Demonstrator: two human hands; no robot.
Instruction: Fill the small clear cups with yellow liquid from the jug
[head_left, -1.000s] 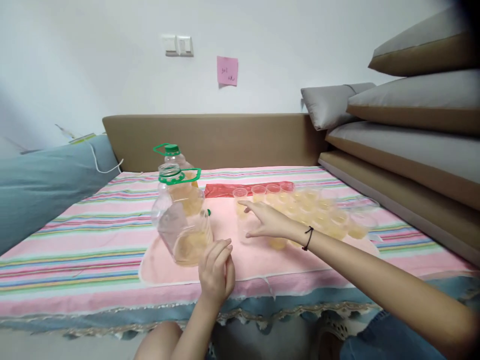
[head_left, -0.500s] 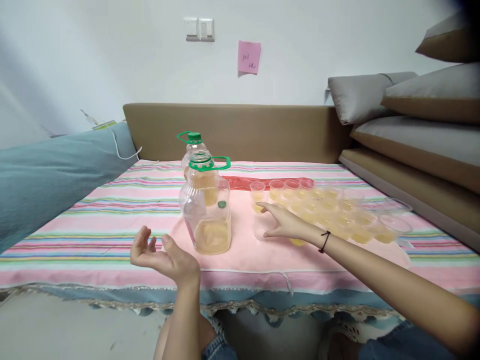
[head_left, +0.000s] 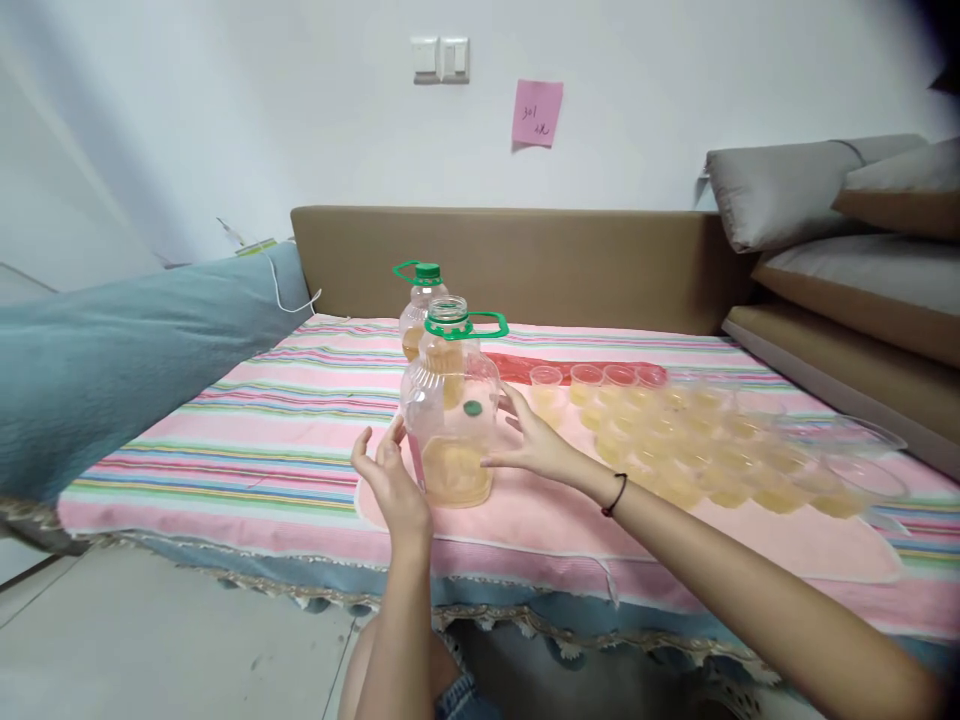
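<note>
A clear plastic jug (head_left: 450, 475) stands upright on the pink mat (head_left: 540, 525), uncapped, with a green handle ring at its neck and pale yellow liquid in its lower part. My left hand (head_left: 394, 490) is at the jug's left side, palm toward it, fingers apart. On the other side, my right hand (head_left: 532, 445) spreads its fingers and thumb beside the jug's wall; I cannot tell whether the fingertips touch. To the right stand many clear plastic cups (head_left: 675, 450) of yellow liquid in close rows. One cup (head_left: 546, 395) is just behind my right hand.
A second jug (head_left: 414, 320) with a green cap stands behind the first. A red plastic bag (head_left: 525, 368) lies flat behind the cups. Clear lids or cups (head_left: 862, 450) lie at the right end. Stacked cushions (head_left: 862, 290) are at the right, a blue bolster (head_left: 150, 350) at the left.
My right hand has moved left from near the front-left cups to the jug's right side. My left hand has turned and come close to its left side. The view has shifted left.
</note>
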